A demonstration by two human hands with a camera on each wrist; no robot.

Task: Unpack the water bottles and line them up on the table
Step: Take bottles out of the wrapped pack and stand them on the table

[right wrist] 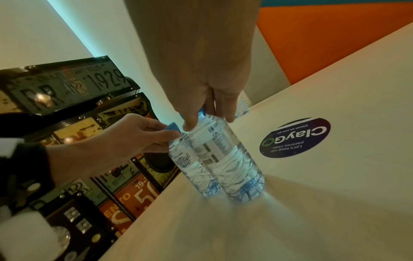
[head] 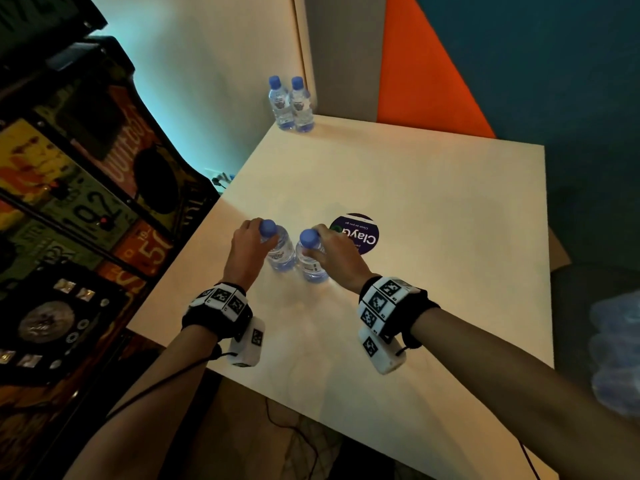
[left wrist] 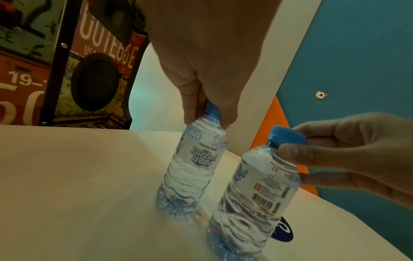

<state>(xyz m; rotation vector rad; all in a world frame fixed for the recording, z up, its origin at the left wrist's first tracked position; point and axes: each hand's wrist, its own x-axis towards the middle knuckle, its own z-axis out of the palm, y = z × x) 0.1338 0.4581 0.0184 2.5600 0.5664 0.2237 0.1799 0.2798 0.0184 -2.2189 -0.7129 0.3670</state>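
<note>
Two small clear water bottles with blue caps stand close together on the white table [head: 433,209], near its left edge. My left hand [head: 265,239] grips the left bottle [head: 281,254] by its neck, under the cap; the left wrist view shows that hand [left wrist: 209,121] pinching the bottle [left wrist: 194,167]. My right hand [head: 313,242] holds the right bottle [head: 310,263] the same way, with fingers [right wrist: 188,128] around the neck of that bottle [right wrist: 228,159]. Two more bottles [head: 290,103] stand side by side at the table's far left corner.
A round dark sticker [head: 358,233] lies flat just right of my right hand. A cabinet covered in licence plates [head: 69,202] stands along the table's left side. A plastic-wrapped pack of bottles [head: 614,355] sits low beyond the right edge. Cables lie on the floor below.
</note>
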